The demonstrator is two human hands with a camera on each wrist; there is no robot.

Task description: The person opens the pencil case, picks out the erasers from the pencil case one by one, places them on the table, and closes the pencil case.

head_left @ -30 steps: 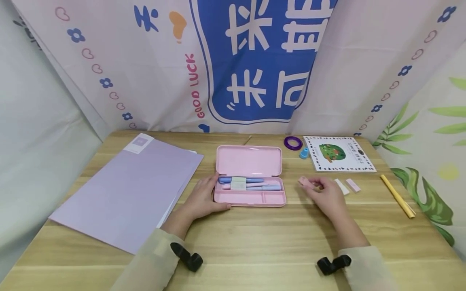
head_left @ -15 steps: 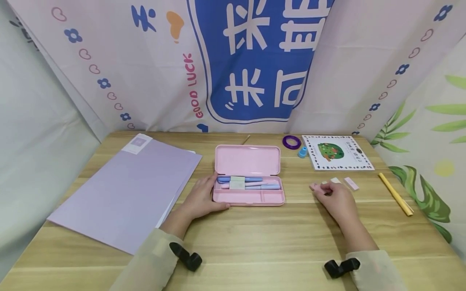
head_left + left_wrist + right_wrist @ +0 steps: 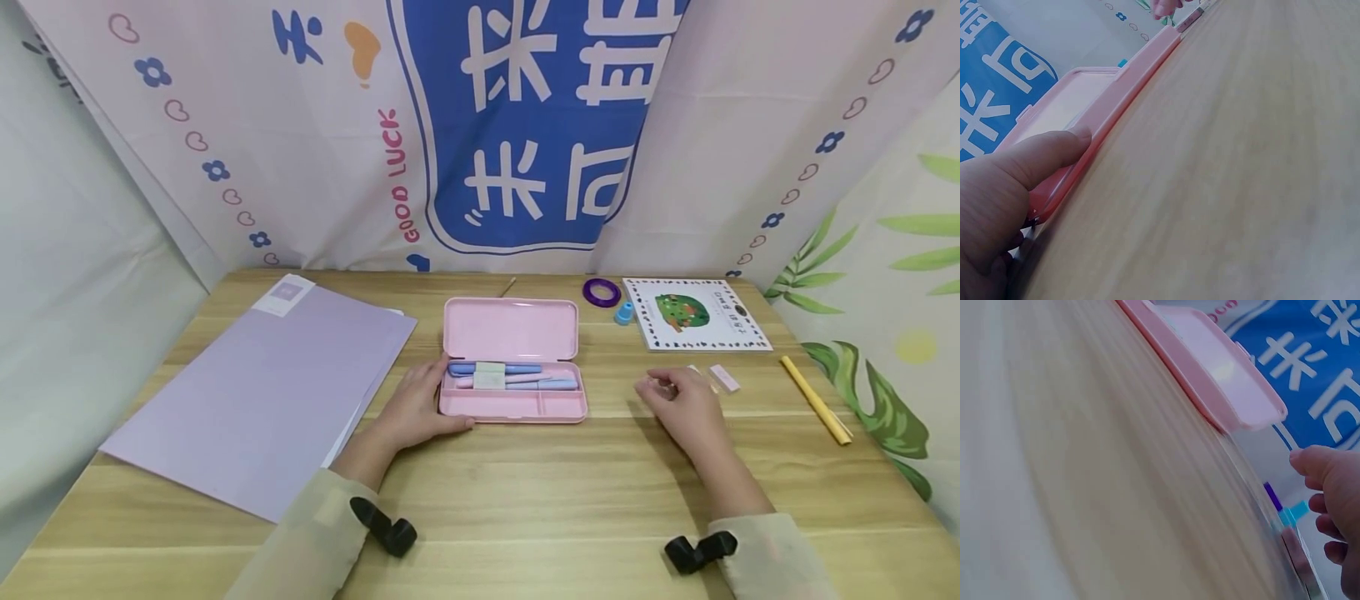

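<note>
A pink pencil case (image 3: 512, 321) lies open on the table, its lid tipped back. Several blue and pink pens (image 3: 528, 369) rest in its rear compartment, with a pale greenish block (image 3: 491, 376) across them. My left hand (image 3: 412, 408) grips the case's left end; in the left wrist view its thumb (image 3: 1060, 150) presses the front wall. My right hand (image 3: 690, 412) hovers right of the case, fingers loosely bent, with nothing visible between them in the right wrist view. Below it a small pink block, possibly an eraser (image 3: 1297, 553), lies on the table, mostly hidden in the head view.
Another small pink block (image 3: 724, 377) lies right of my right hand. Behind are a purple ring (image 3: 602, 292), a blue cone-shaped piece (image 3: 624, 313) and a white picture book (image 3: 697, 314). A yellow rolled item (image 3: 816, 400) is far right, a lilac folder (image 3: 262, 400) left.
My right hand has carried the small pink block rightward from beside the case, set it down near the other small pieces, and let go. My left hand stays on the case.
</note>
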